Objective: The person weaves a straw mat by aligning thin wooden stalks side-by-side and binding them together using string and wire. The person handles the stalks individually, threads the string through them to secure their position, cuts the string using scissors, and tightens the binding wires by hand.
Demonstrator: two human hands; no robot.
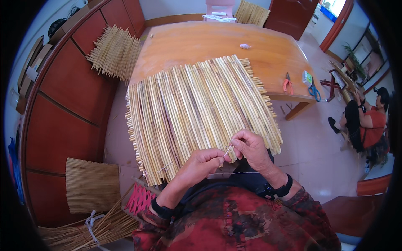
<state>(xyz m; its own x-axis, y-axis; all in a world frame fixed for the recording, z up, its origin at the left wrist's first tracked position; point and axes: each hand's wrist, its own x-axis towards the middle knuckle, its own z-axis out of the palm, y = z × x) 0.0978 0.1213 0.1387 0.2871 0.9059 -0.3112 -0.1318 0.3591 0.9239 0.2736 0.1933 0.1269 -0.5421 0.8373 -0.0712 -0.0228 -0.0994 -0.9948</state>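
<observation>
A mat of pale reed sticks (192, 104), tied side by side with thin string, lies partly on the orange-brown table and hangs over its near edge toward my lap. My left hand (203, 165) is at the mat's near edge, thumb and fingers pinched on a thin white string (228, 150). Close beside it, my right hand (253, 152) pinches the same string between thumb and forefinger. A length of the string stretches across in front of my body below the hands. The exact crossing of the string between the fingertips is too small to make out.
On the table (188, 39) lie red-handled pliers (287, 83), blue-handled scissors (313, 93), a small green-and-white box (307, 78) and a whitish lump (245, 46). Stick bundles (115, 52) and a smaller mat (92, 186) stand by red cabinets (69, 92). Another person (370, 121) sits at the right.
</observation>
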